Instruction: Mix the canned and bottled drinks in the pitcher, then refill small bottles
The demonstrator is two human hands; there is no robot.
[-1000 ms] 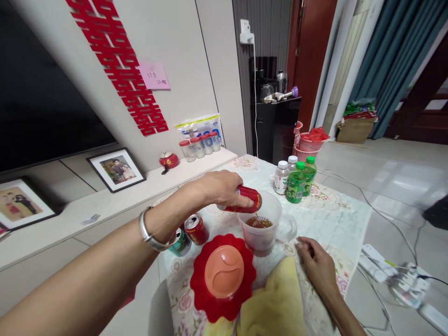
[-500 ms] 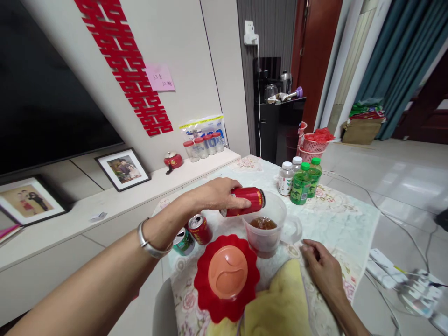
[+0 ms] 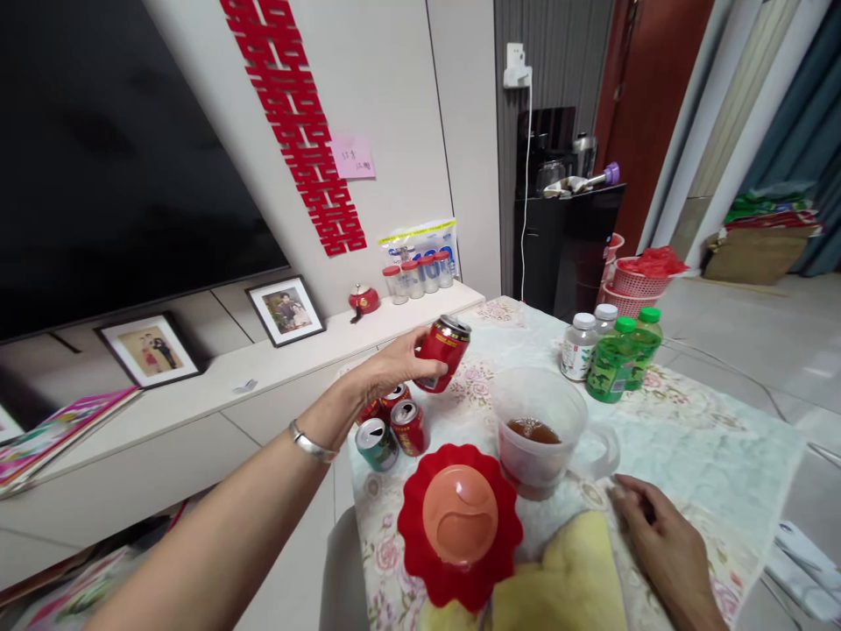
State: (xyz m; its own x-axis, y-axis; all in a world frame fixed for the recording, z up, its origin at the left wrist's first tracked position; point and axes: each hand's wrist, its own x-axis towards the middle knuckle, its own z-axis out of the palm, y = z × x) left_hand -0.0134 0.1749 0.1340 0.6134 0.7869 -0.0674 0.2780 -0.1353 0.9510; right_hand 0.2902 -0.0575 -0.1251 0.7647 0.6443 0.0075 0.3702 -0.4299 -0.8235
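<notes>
My left hand (image 3: pixel 411 364) is shut around a red drink can (image 3: pixel 448 350), held nearly upright above the table. Right of it stands a clear plastic measuring jug (image 3: pixel 535 464) with brown liquid in it. Close to the jug's handle, my right hand (image 3: pixel 657 530) rests on the tablecloth, fingers loosely curled and slightly apart, holding nothing. Below my left hand stand several opened cans, among them a green can (image 3: pixel 377 443) and a red can (image 3: pixel 408 428). In front of the jug is a red scalloped dish (image 3: pixel 420 526) with an orange round piece (image 3: pixel 460 513) in its middle.
A folded yellow towel (image 3: pixel 565 587) lies at the near edge. White-capped bottles (image 3: pixel 579 349) and green bottles (image 3: pixel 611 366) stand at the far right of the floral tablecloth (image 3: pixel 696 464). A low cabinet (image 3: pixel 295 368) with picture frames runs along the left.
My left hand has drawn the can left, away from over the jug, and turned it from tipped to nearly upright. My right hand stays by the jug's handle. The view has swung left.
</notes>
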